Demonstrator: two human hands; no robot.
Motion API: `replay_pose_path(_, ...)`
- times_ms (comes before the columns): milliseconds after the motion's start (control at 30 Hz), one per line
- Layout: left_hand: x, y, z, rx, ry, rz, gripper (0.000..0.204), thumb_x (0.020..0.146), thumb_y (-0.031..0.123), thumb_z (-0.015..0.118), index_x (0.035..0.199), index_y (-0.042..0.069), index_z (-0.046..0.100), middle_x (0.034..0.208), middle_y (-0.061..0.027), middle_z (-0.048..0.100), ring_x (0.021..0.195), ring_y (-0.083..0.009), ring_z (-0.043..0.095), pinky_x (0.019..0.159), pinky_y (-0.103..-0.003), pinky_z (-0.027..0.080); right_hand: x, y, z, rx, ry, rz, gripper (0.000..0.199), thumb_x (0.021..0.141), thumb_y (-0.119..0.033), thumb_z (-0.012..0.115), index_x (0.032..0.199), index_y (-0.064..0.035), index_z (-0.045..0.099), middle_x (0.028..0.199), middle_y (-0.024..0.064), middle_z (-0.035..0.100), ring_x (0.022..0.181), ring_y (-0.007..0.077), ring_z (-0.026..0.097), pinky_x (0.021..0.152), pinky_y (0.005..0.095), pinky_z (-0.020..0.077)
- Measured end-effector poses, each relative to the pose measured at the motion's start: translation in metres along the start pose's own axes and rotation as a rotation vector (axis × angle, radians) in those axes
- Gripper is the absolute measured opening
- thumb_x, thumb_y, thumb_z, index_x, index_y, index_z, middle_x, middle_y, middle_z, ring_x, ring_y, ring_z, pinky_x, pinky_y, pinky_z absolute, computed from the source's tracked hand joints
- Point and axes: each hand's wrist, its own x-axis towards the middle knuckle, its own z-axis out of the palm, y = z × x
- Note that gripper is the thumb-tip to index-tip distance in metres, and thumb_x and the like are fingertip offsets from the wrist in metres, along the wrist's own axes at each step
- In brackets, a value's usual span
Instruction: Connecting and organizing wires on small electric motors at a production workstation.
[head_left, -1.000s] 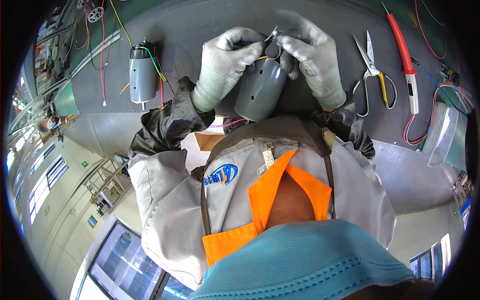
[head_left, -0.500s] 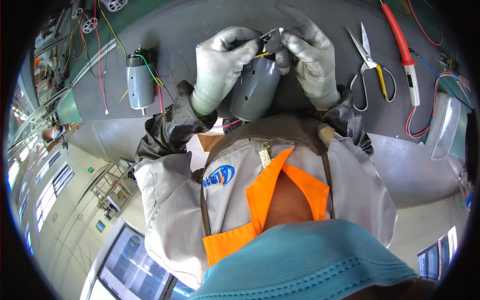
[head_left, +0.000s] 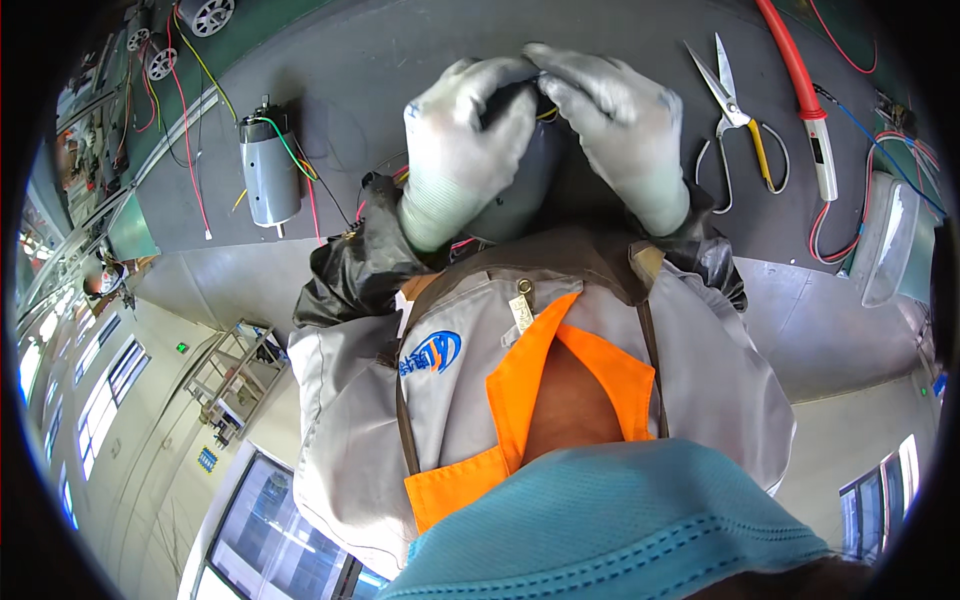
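Note:
A grey cylindrical motor (head_left: 522, 195) stands in front of me, partly covered by my two gloved hands. My left hand (head_left: 468, 145) is closed, with thumb and forefinger pinched at the motor's top end. Against its fingertips press those of my right hand (head_left: 628, 135), also closed. A small dark piece, perhaps a wire end, shows between the fingertips, mostly hidden. A bit of yellow wire (head_left: 547, 115) peeks out under the right fingers. To the left, a second grey motor (head_left: 270, 180) with green, yellow, red and black wires sits on the dark mat.
Scissors (head_left: 733, 112) with one yellow-wrapped handle lie open right of my hands. Beyond them is a red and white stick-shaped tool (head_left: 806, 90) with wires, beside a pale tray-like block (head_left: 885, 240). More motors (head_left: 212, 15) and loose wires lie far left.
Both hands have come together at the fingertips. The right forefinger, raised before, is now bent down. The white tip and wire seen earlier between the fingers are now hidden.

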Motion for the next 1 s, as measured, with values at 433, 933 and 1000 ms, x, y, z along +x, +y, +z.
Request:
replay_pose_path(433,-0.03,-0.008,0.019,0.002,0.204,0.079,0.027,0.086,0.0,0.071,0.112,0.005,0.068,0.104,-0.0096,0.072,0.085,-0.0283,0.065,0.073,-0.037,0.056,0.01,0.056,-0.007,0.109,0.224,0.073,0.015,0.096,-0.004,0.066,0.105,0.0072,0.071,0.085,0.0096,0.071,0.077,0.0129,0.068,0.072,0.0243,0.0562)
replay_pose_path(933,-0.01,-0.019,0.008,0.334,0.019,0.329,0.018,0.088,0.025,0.076,0.1,0.014,0.069,0.076,-0.0069,0.066,0.063,-0.0288,0.066,0.056,-0.04,0.052,0.041,0.066,0.005,0.766,-0.02,0.502,0.015,0.097,-0.013,0.067,0.098,0.001,0.072,0.096,0.0076,0.076,0.081,0.0214,0.074,0.069,0.0357,0.0569)
replay_pose_path(1000,-0.001,-0.023,0.005,0.271,-0.047,0.429,0.018,0.088,0.018,0.078,0.102,0.01,0.07,0.075,-0.0107,0.065,0.063,-0.0332,0.065,0.058,-0.04,0.053,0.036,0.051,-0.008,1.087,-0.141,0.511,0.019,0.099,-0.015,0.065,0.103,0.0032,0.071,0.086,0.0063,0.071,0.072,0.0154,0.068,0.064,0.0294,0.0532)
